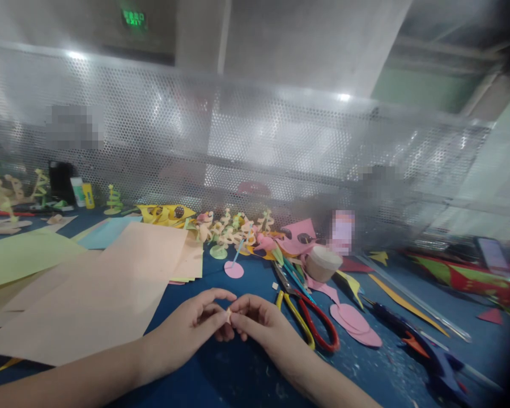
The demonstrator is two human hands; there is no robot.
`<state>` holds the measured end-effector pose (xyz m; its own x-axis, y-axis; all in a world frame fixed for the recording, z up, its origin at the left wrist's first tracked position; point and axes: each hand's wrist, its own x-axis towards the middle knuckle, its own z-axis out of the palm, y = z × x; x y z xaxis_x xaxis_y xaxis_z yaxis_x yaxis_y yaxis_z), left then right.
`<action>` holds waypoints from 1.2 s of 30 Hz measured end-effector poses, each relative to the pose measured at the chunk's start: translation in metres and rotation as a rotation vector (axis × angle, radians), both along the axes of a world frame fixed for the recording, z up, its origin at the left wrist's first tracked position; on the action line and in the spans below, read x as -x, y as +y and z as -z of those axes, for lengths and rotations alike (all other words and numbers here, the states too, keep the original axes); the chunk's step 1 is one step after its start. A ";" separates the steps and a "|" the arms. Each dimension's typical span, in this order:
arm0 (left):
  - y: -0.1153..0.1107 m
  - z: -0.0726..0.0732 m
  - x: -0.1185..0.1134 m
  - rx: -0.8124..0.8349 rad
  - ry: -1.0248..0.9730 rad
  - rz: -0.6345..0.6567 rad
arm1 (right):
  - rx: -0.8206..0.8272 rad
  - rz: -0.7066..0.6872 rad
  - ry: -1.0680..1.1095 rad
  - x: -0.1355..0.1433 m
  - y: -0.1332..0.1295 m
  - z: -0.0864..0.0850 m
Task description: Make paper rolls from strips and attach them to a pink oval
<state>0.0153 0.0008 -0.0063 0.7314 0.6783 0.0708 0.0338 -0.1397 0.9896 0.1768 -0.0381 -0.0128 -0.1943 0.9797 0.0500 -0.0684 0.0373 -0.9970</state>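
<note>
My left hand (208, 318) and my right hand (257, 320) meet above the blue table, fingertips closed in a pinch. Between them is a tiny pale orange paper piece (228, 316), mostly covered by the fingers. Just beyond stands a pink paper disc (234, 270) with a thin blue stick (239, 250) rising from it at a tilt. Scissors with red and yellow handles (318, 324) lie close to my right hand. Pink paper ovals (355, 324) overlap farther right. A stack of peach paper sheets (123, 289) spreads out left of my left hand.
Small curled paper trees (227, 226) cluster at the back, beside yellow paper scraps (164, 214). A roll of tape (323, 263) and a blue glue gun (429, 345) are on the right. Glue sticks (78, 191) stand back left. A perforated metal panel (259, 141) borders the table.
</note>
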 end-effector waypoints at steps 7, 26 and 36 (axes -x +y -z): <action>0.000 0.001 0.001 -0.027 0.016 0.020 | 0.001 0.002 -0.010 0.001 0.000 0.001; -0.002 -0.002 -0.001 -0.006 -0.027 0.004 | -0.013 0.024 -0.043 0.001 -0.001 -0.001; -0.002 -0.002 0.000 0.018 -0.045 -0.010 | -0.020 0.016 -0.087 0.003 -0.001 -0.001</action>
<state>0.0151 -0.0013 -0.0040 0.7209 0.6869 0.0916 -0.0098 -0.1220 0.9925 0.1739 -0.0388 -0.0121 -0.1827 0.9817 0.0531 0.0195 0.0576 -0.9981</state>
